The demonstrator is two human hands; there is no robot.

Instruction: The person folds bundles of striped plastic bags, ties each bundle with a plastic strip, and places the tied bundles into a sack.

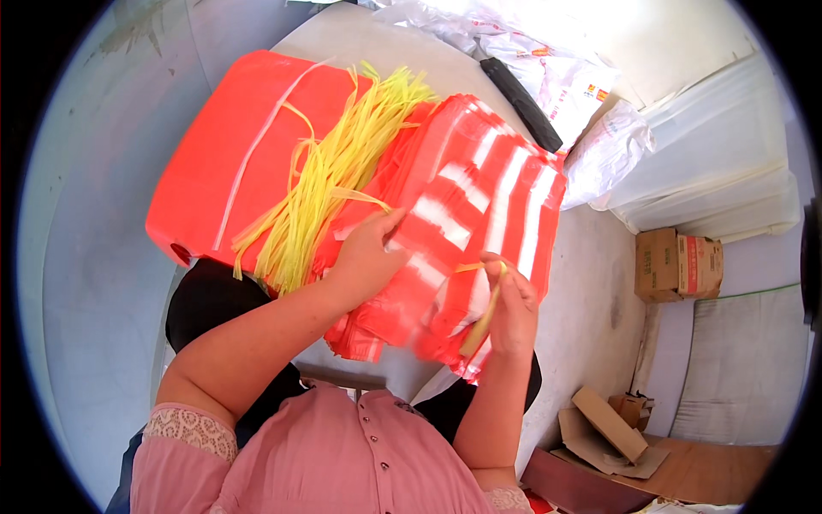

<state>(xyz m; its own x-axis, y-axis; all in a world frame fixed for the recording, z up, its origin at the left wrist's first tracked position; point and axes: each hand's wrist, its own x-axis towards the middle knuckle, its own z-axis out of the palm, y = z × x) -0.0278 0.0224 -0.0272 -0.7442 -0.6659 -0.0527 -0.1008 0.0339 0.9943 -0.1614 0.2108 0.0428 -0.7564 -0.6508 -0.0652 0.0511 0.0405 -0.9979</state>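
In front of me lies a thick stack of red-and-white striped thin plastic sheets (pixel 505 188), with ruffled near edges. My left hand (pixel 370 255) is over the stack's left part, its thumb and forefinger closed on the end of a yellow strip. Toward the stack's near right side, my right hand (pixel 514 313) pinches another visible length of yellow strip (pixel 481 324), which hangs down below the fingers. Whether the two lengths are one piece cannot be seen. A loose bundle of yellow strips (pixel 330 171) lies left of the stack, close to my left hand.
A large red block (pixel 227 146) with a thin white band across it stands at left. Beyond the stack are a long black bar (pixel 521 103) and a white printed plastic sack (pixel 548 68). Cardboard boxes (pixel 659 265) stand at right, and opened cardboard (pixel 604 437) lies at lower right.
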